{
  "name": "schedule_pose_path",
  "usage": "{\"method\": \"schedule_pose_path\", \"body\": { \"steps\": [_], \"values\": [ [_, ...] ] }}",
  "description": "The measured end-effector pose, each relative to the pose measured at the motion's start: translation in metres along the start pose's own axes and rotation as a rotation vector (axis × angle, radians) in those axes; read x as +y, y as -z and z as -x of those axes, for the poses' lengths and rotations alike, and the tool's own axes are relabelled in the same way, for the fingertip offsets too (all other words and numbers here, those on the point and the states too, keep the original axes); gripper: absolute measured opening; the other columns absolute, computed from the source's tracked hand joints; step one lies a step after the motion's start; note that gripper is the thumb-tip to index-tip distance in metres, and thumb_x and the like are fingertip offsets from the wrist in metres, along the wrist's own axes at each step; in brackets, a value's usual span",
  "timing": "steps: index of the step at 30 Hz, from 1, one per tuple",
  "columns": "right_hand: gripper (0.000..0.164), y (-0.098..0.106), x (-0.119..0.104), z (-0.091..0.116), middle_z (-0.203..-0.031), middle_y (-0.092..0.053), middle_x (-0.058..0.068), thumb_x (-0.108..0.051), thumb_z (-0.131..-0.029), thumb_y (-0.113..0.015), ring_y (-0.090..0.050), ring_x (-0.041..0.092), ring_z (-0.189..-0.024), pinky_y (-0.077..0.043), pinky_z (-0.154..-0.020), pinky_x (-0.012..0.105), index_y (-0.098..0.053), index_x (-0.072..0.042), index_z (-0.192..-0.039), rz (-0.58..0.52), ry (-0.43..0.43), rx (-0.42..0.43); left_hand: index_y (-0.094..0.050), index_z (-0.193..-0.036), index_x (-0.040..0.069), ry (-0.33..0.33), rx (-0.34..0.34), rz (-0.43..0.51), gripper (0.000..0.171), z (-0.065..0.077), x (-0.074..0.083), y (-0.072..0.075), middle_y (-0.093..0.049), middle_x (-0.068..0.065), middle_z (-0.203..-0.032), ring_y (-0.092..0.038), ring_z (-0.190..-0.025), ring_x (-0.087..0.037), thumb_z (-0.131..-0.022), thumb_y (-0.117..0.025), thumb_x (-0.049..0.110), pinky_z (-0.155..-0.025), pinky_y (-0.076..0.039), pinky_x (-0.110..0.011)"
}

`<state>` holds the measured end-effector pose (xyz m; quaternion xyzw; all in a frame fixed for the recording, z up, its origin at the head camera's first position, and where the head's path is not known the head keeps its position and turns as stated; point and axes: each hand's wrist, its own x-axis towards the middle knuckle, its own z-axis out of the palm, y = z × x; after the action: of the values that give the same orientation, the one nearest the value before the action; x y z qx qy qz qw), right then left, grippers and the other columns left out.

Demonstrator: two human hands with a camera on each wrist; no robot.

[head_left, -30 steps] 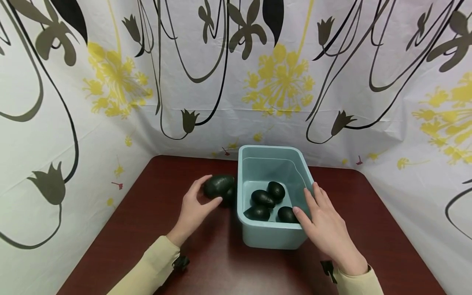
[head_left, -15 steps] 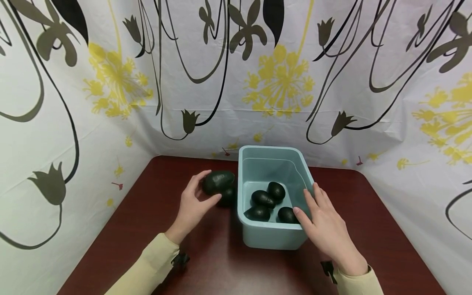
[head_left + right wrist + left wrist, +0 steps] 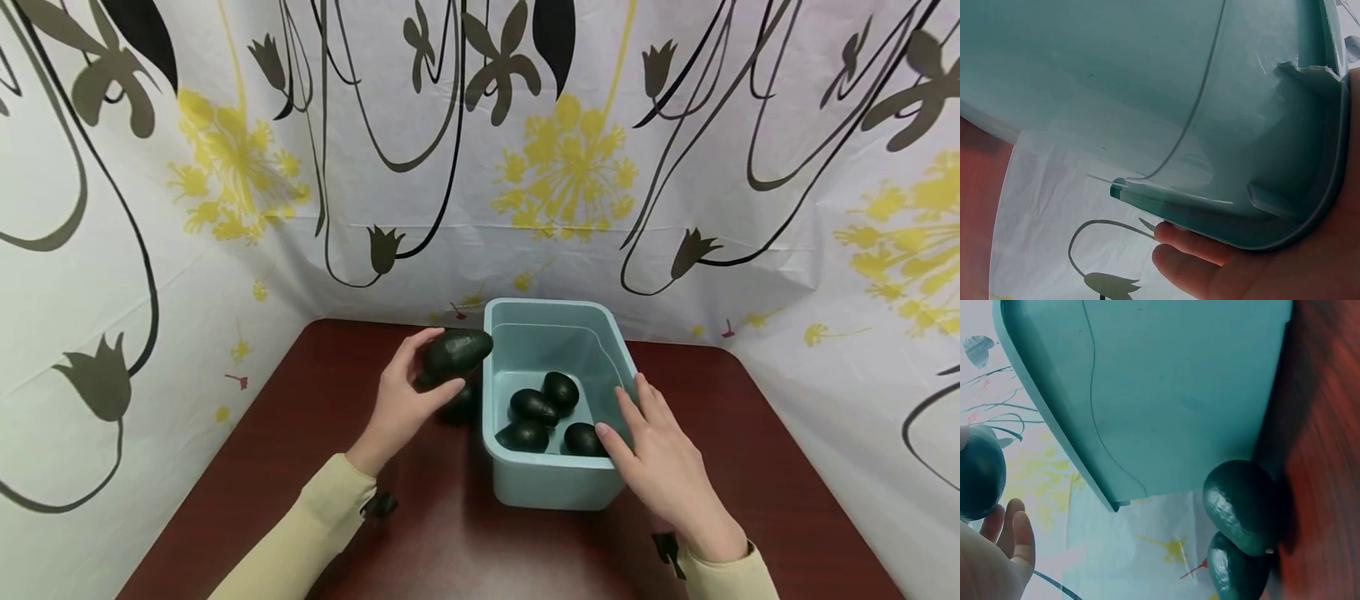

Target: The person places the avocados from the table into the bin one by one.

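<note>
My left hand (image 3: 401,408) holds a dark green avocado (image 3: 457,353) between thumb and fingers, raised at the left rim of a light blue plastic bin (image 3: 551,492). In the left wrist view this avocado (image 3: 980,478) shows at the left edge, above the level of two others. Those two, a nearer avocado (image 3: 1241,506) and one behind it (image 3: 1238,569), lie on the table against the bin's outer left side. My right hand (image 3: 671,471) rests on the bin's right rim near the front corner, fingers extended, the thumb reaching over the rim.
Several avocados, among them one in the middle (image 3: 534,406), lie on the bin's floor toward the front. The bin stands on a dark red-brown table (image 3: 360,358). A white cloth (image 3: 420,192) with flower prints hangs behind and at both sides.
My left hand has lifted the avocado up and to the right, off the others, toward the bin's rim. The right hand stays where it was on the bin.
</note>
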<state>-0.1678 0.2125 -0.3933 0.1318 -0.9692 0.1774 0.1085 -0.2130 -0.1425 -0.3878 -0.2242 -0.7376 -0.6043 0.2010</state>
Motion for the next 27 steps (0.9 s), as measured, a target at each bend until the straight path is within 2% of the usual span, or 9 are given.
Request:
{"method": "schedule_pose_path", "body": {
  "steps": [3, 9, 12, 17, 20, 24, 27],
  "values": [
    [0.078, 0.000, 0.000, 0.000, -0.166, -0.009, 0.019, -0.059, -0.103, -0.041, -0.015, 0.042, -0.150, -0.032, -0.104, 0.069, -0.035, -0.001, -0.155, -0.002, -0.003, -0.002, -0.051, -0.144, 0.017, -0.003, -0.010, 0.018, 0.067, -0.003, 0.001, -0.003, -0.053, 0.004, -0.136, -0.057, -0.112, -0.021, -0.085, -0.083, 0.011, -0.096, -0.050, -0.035],
    [0.078, 0.000, 0.000, 0.001, -0.166, -0.009, 0.018, -0.059, -0.103, -0.041, -0.015, 0.042, -0.150, -0.030, -0.105, 0.069, -0.035, -0.001, -0.155, -0.004, -0.004, -0.005, -0.051, -0.142, 0.014, -0.029, -0.026, 0.071, 0.067, -0.014, 0.003, -0.010, -0.054, 0.003, -0.134, -0.056, -0.114, -0.020, -0.084, -0.083, 0.009, -0.098, -0.048, -0.049],
    [0.077, 0.000, 0.000, 0.001, -0.166, -0.009, 0.018, -0.058, -0.103, -0.041, -0.015, 0.042, -0.150, -0.031, -0.105, 0.069, -0.035, -0.001, -0.155, -0.003, -0.002, -0.001, -0.051, -0.142, 0.014, -0.042, -0.034, 0.087, 0.066, -0.020, 0.005, -0.013, -0.054, 0.004, -0.134, -0.055, -0.116, -0.019, -0.084, -0.083, 0.008, -0.098, -0.047, -0.052],
    [0.077, 0.000, 0.000, 0.000, -0.166, -0.009, 0.018, -0.059, -0.103, -0.041, -0.016, 0.042, -0.150, -0.033, -0.104, 0.069, -0.036, -0.001, -0.155, 0.000, -0.002, 0.003, -0.049, -0.142, 0.011, -0.050, -0.059, 0.105, 0.066, -0.030, 0.005, -0.021, -0.055, 0.002, -0.132, -0.056, -0.112, -0.019, -0.084, -0.081, 0.005, -0.091, -0.048, -0.056],
    [0.078, 0.000, 0.000, 0.001, -0.166, -0.008, 0.018, -0.059, -0.103, -0.041, -0.016, 0.042, -0.150, -0.033, -0.103, 0.069, -0.036, -0.001, -0.155, -0.003, -0.005, 0.001, -0.049, -0.142, 0.014, -0.047, -0.072, 0.116, 0.066, -0.036, -0.007, -0.026, -0.055, -0.001, -0.130, -0.057, -0.108, -0.022, -0.084, -0.081, 0.005, -0.086, -0.050, -0.054],
    [0.077, -0.001, 0.000, 0.001, -0.167, -0.008, 0.018, -0.059, -0.103, -0.041, -0.016, 0.042, -0.150, -0.033, -0.103, 0.069, -0.036, -0.002, -0.155, -0.006, -0.006, 0.002, -0.050, -0.142, 0.021, -0.054, -0.074, 0.122, 0.068, -0.044, -0.029, -0.031, -0.055, -0.001, -0.131, -0.058, -0.110, -0.023, -0.084, -0.082, 0.006, -0.091, -0.051, -0.047],
    [0.077, -0.001, 0.001, 0.001, -0.166, -0.009, 0.018, -0.059, -0.103, -0.041, -0.016, 0.042, -0.150, -0.033, -0.104, 0.069, -0.036, -0.002, -0.155, -0.005, -0.004, 0.006, -0.051, -0.141, 0.024, -0.064, -0.071, 0.126, 0.067, -0.050, -0.036, -0.034, -0.056, 0.000, -0.130, -0.058, -0.111, -0.022, -0.084, -0.082, 0.009, -0.093, -0.051, -0.044]
  ]
}}
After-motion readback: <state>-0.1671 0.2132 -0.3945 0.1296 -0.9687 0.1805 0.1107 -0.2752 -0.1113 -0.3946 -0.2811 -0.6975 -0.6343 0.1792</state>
